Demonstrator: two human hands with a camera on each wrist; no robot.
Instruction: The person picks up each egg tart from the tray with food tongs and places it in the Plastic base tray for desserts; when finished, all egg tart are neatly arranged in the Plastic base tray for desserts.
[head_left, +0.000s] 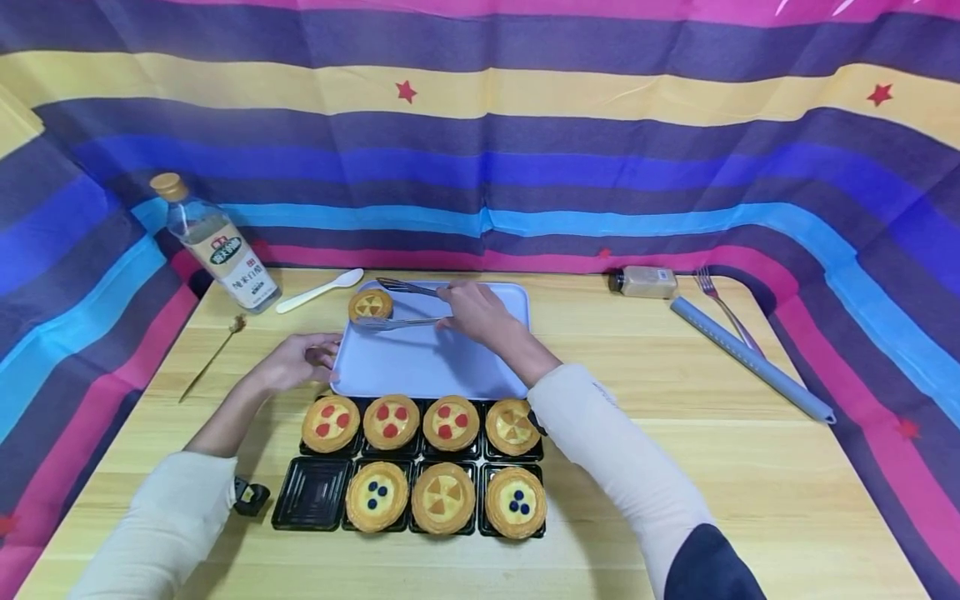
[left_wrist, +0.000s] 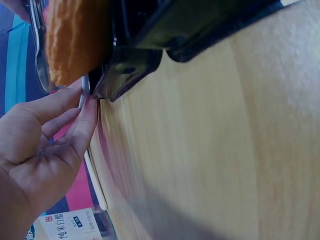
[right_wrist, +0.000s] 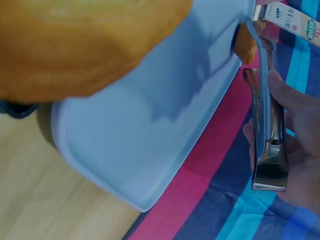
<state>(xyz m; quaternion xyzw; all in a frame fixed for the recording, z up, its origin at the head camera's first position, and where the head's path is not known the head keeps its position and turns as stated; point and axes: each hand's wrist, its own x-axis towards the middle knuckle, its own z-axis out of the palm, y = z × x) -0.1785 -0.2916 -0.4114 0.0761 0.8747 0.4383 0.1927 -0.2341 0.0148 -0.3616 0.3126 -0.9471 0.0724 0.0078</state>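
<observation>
1. Backdrop cloth [head_left: 480, 150]: purple, yellow, blue, cyan and pink stripes with red stars.
2. Tray [head_left: 420, 367]: pale blue.
3. Tarts [head_left: 423, 462]: golden, with red, blue or orange dots.
4. Near compartment tray [head_left: 311, 493]: black.
5. Far-left spoon [head_left: 318, 290]: white.

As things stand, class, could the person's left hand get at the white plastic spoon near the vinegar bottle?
Probably yes. The left hand rests at the left edge of the light blue tray, and only bare wooden table lies between it and the white plastic spoon. The vinegar bottle stands to the spoon's left, off that path.
</observation>
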